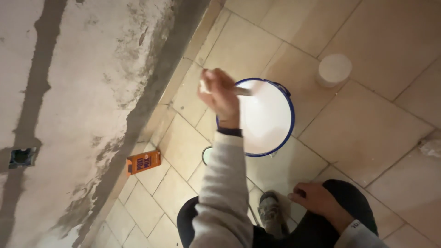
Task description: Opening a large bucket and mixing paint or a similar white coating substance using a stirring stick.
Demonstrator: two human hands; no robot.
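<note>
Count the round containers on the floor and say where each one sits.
3: the blue-rimmed bucket of white paint under the left hand, a small white tub beyond it, and a small can mostly hidden behind the sleeve. Others may be hidden.

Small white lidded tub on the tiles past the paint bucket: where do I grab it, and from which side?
Grip the small white tub around its round side wall, just under the lid, coming from above. It stands upright and alone on the tiled floor, apart from the blue-rimmed bucket, so every side looks free. The right hand, resting on the knee, is nearer.
</note>
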